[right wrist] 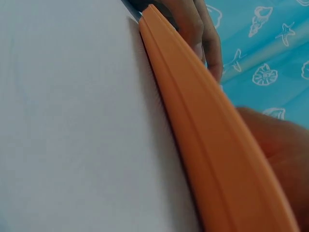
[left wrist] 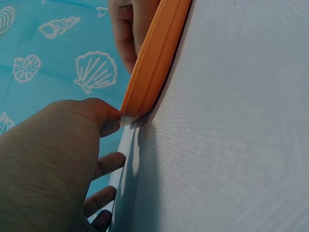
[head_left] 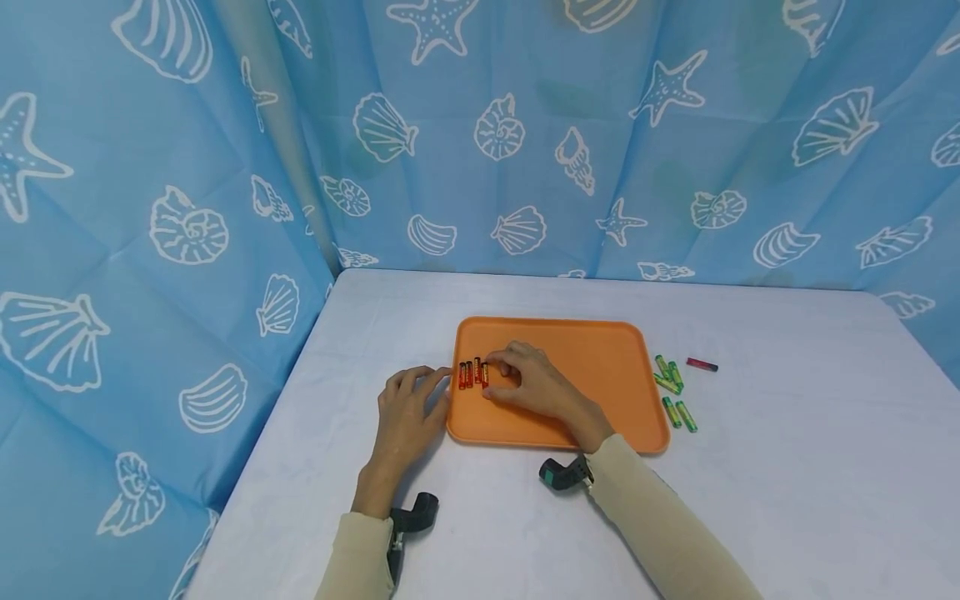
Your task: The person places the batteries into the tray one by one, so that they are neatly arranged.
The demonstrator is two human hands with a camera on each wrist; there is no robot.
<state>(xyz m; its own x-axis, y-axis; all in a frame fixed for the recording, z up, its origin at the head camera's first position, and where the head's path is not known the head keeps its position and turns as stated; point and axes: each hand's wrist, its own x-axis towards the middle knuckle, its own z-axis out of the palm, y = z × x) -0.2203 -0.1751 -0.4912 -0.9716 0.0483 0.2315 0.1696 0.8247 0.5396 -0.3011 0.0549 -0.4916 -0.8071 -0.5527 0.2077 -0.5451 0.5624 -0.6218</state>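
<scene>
An orange tray [head_left: 570, 358] lies on the white table, with several red and black batteries [head_left: 469, 374] standing in a row at its left side. My right hand [head_left: 536, 383] reaches over the tray and pinches the rightmost red battery [head_left: 485, 375] between thumb and finger, one at each end of it. Beside the tray's left edge is my left hand [head_left: 408, 408], its thumb and fingertips at the rim and its fingers loosely bent. In the left wrist view the left thumb [left wrist: 108, 116] rests at the tray corner. The tray's wall hides the batteries in both wrist views.
Right of the tray lie several green and yellow batteries [head_left: 681, 415], some close together. A single red battery [head_left: 702, 364] lies just beyond them. A blue curtain [head_left: 465, 167] with white shells hangs behind the table and along its left side.
</scene>
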